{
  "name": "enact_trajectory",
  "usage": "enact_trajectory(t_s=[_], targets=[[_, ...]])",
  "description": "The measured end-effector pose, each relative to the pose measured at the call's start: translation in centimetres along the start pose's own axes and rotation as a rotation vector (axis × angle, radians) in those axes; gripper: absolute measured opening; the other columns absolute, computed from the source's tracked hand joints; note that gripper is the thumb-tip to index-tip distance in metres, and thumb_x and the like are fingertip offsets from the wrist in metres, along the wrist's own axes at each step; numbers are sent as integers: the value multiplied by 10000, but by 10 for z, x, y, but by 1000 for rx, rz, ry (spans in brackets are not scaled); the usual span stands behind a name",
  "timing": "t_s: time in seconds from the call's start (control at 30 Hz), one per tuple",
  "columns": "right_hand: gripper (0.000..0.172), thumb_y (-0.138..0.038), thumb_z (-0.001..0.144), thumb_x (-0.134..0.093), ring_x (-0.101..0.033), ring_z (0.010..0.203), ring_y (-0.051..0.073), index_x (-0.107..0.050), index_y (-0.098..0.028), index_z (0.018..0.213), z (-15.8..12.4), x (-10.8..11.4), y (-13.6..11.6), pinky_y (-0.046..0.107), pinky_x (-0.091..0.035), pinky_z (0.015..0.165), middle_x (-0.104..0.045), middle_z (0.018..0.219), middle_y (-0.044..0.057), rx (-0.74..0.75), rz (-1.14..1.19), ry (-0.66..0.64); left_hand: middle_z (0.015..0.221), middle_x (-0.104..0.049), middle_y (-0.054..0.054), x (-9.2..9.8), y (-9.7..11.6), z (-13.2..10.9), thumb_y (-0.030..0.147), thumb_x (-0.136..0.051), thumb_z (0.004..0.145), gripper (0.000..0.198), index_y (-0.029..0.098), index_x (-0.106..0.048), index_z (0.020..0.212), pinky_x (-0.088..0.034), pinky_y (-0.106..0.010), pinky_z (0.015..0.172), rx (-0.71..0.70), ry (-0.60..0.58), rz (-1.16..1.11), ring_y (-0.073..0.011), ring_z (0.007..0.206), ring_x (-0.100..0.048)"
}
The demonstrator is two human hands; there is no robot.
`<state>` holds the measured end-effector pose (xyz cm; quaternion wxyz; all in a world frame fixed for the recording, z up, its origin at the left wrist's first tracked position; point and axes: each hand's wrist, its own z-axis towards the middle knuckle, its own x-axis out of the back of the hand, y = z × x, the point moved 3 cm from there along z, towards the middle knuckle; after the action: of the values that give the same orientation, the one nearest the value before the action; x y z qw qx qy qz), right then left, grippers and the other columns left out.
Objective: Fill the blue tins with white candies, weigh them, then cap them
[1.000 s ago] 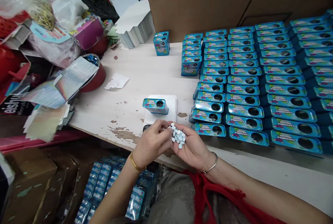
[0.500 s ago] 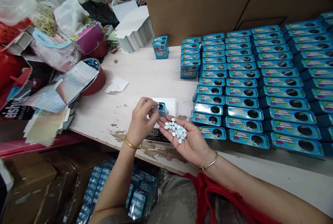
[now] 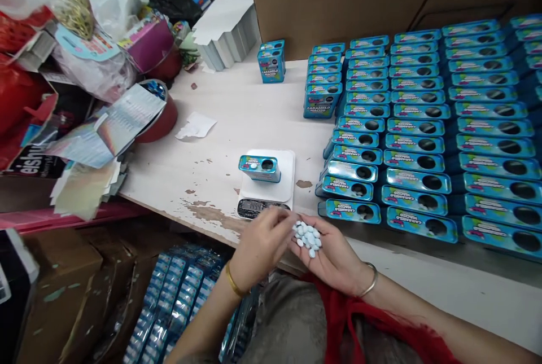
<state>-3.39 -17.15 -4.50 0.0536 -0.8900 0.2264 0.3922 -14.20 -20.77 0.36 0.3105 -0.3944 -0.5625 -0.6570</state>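
My right hand (image 3: 332,257) is palm up and cupped, with a heap of small white candies (image 3: 308,238) resting in it. Bent over the heap, my left hand (image 3: 265,248) has its fingers drawn together at the candies' left side; what is between the fingertips is hidden. Just beyond my hands stands a white digital scale (image 3: 287,175) with a lit display. On its platform is a blue candy tin (image 3: 259,173), upright, with a round dark opening in the top and one white candy lying on the lid beside it.
Rows of similar blue tins (image 3: 417,189) cover the table's right side. Two tins (image 3: 271,64) stand at the back, near a stack of white card (image 3: 226,28). Bags and a red bucket (image 3: 163,124) crowd the left. Packed tins (image 3: 169,296) sit below the table edge.
My left hand has moved from the tin's opening back to the candies in my right palm. Both hands are now nearer my body, and the tin and scale show fully.
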Motion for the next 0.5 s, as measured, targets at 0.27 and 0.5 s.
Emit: enact_trajectory(t_s=[0.27,0.5], targets=[[176,-112,817,-510,-672,653,114,-681,-110,859,-3,29,6,204,-571,652,-724,744,43,-49,-44,-37,1013,-573,-80,-28,11,-20,128,-499,831,162,165,-533,986,-510,-299,792,70,54,-114,-180,962,-561],[216,-91,832,-465,-673,635,114,-680,-88,860,-5,24,3,208,-576,653,-720,728,54,-26,-24,13,1006,-580,-72,-26,7,-15,92,-522,804,218,171,-526,1008,-499,-266,764,76,152,-229,-160,945,-565]])
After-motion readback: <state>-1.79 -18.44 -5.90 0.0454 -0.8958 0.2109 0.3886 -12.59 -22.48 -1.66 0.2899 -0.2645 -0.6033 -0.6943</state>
